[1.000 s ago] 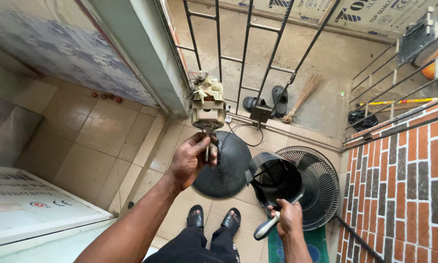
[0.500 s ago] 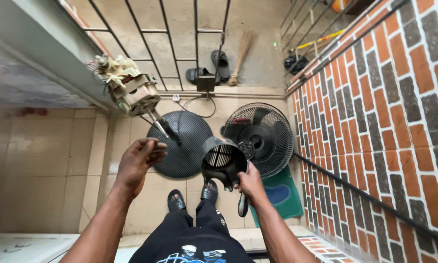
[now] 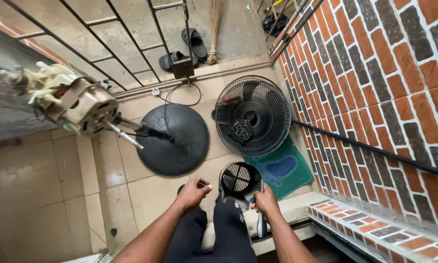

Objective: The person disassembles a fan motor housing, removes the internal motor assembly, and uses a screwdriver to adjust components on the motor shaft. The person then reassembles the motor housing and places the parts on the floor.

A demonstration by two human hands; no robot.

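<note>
Left hand (image 3: 192,192) now off the fan stand, loosely curled and empty, right hand (image 3: 266,202) gripping black motor cover (image 3: 239,179) and screwdriver

The right hand (image 3: 266,202) holds a black vented motor cover (image 3: 239,179) and a screwdriver (image 3: 261,225); the left hand (image 3: 192,192) is curled just beside it. Farther off – a round fan base (image 3: 180,141), a fan grille (image 3: 253,116) on the right, the bare motor (image 3: 80,104) on the left.

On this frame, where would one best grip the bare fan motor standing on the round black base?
Probably around the metal motor body, coming from its near side: it sits atop the pole above the round black base, and the pale wiring at its rear and thin shaft look fragile.
</note>
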